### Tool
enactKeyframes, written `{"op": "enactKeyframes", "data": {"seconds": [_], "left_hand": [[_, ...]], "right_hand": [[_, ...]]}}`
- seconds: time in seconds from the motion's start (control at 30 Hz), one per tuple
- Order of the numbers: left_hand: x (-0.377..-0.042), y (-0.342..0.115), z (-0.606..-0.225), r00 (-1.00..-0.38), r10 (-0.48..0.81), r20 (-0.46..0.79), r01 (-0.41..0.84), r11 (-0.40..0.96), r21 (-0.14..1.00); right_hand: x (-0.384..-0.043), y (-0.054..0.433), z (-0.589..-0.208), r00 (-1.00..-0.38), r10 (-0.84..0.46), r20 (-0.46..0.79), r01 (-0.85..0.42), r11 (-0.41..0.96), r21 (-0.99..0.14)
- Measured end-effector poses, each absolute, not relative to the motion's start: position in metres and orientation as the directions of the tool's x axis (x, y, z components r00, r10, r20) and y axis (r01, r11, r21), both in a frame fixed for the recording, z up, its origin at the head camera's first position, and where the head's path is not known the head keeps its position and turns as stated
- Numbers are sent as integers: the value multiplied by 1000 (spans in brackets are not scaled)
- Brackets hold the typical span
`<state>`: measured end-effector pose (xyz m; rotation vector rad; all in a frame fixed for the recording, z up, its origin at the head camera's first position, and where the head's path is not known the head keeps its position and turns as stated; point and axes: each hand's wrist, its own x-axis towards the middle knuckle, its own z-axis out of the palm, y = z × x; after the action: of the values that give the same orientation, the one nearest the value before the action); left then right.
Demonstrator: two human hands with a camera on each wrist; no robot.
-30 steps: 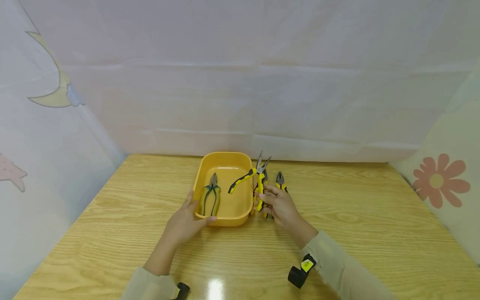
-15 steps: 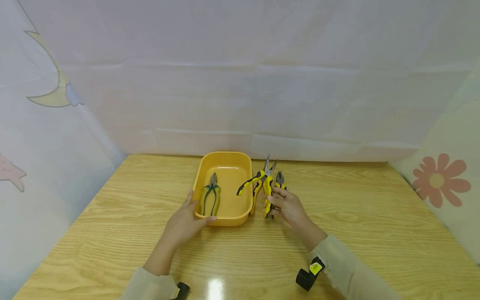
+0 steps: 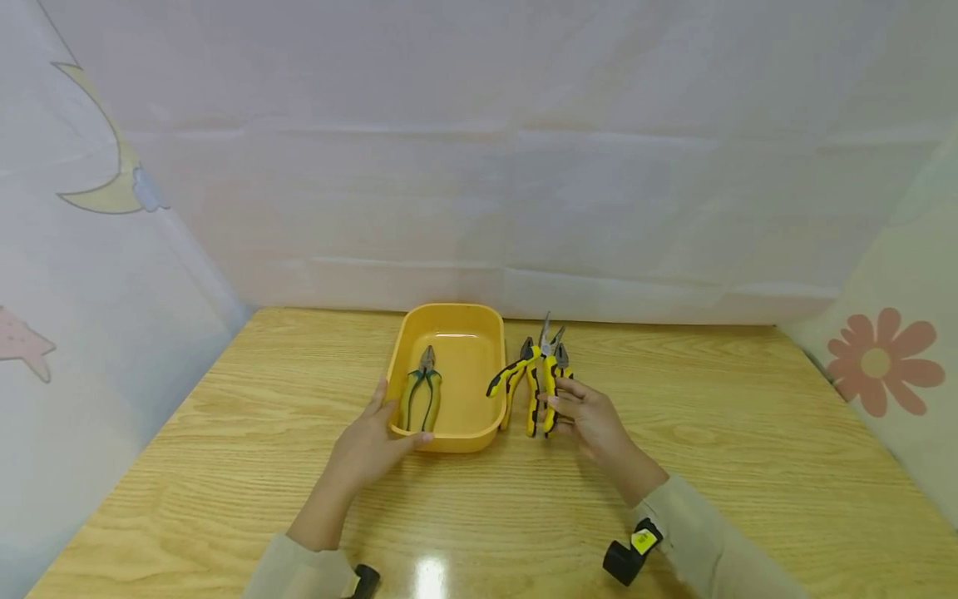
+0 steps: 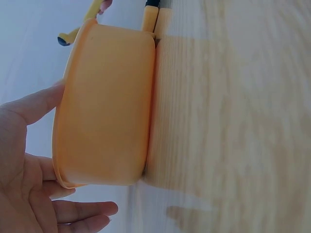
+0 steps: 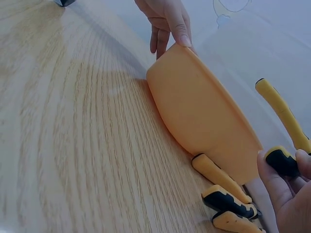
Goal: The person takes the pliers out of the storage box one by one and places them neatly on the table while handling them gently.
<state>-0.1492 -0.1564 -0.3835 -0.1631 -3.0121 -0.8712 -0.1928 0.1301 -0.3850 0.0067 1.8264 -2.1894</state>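
Note:
My left hand (image 3: pixel 367 449) rests at the near left corner of a yellow plastic bin (image 3: pixel 456 444), thumb on the near rim and fingers fairly straight along the left side. In the bin lie combination pliers (image 3: pixel 422 391) with yellow-green handles. To the bin's right, my right hand (image 3: pixel 596 423) grips one handle of long-nose pliers (image 3: pixel 552 391), yellow and black, with spread handles and parted jaws pointing away. Behind them, on the table, are black-headed pliers (image 3: pixel 512 380) beside the bin and another pair of pliers (image 3: pixel 564 358), partly hidden by the hand.
The wooden table (image 3: pixel 277 433) ends at a pale sheet (image 3: pixel 419 208) at the back, with printed cloth on both sides. In the right wrist view, several handles (image 5: pixel 221 174) lie close against the bin's wall. Each wrist carries a black camera (image 3: pixel 623 561).
My right hand has moved right with the long-nose pliers, from over the bin's right rim to above the pliers on the table. The left hand and bin stay in place.

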Motion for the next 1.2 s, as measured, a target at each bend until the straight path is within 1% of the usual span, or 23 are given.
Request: {"op": "enactKeyframes", "data": {"seconds": [0.23,0.43,0.57,0.67,1.03,1.2], "left_hand": [[-149,-156,-383,-995,95,28,96,842,531],[-149,-156,-384,-995,91,29,92,844,528],[-148,-157,-384,-996,91,25,91,839,536],[-148,-157,-385,-995,94,28,94,836,540],[-149,-157,-386,-995,95,31,97,836,540],[-149,-157,-386,-995,95,31,97,836,540]], "right_hand": [[-192,137,-385,-961,-209,-179,209,-133,-969],[-193,146,-392,-965,-219,-144,172,-113,-979],[-195,153,-395,-968,-192,-161,176,-65,-982],[-194,156,-394,-968,-174,-183,195,-54,-979],[-192,171,-390,-962,-181,-203,220,-76,-973],[-192,177,-391,-962,-187,-200,207,-23,-978]]}}
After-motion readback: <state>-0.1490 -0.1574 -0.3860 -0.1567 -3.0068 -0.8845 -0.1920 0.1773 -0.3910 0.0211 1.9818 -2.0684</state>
